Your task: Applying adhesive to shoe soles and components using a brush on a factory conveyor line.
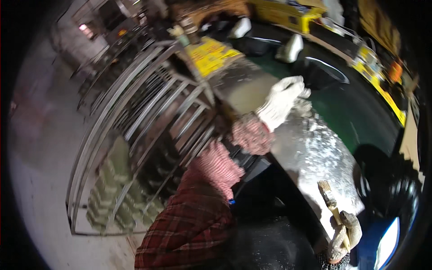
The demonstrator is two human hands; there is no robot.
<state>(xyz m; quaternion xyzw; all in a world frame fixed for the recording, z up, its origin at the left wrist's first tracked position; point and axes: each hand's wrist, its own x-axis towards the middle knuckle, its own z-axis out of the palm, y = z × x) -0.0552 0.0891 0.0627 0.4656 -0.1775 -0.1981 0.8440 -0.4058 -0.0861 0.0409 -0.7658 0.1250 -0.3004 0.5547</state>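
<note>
Sweeping step, by my judgement. My left hand (282, 104), gloved, fingers curled, pressed on white lump (302, 107) far on dusty tabletop (315, 153). My right hand (344, 238) clenched round brush (332, 207), near right, bristles up. Next: lower brush to powder.

Yellow printed sheet (210, 55) on counter; yellow boxes (283, 13) behind.

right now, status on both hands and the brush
Left hand gloved, pressed on the dusty metal slab. Right hand gloved, fingers shut on the brush, bristles up, clear of the slab. Nothing between them.
</note>
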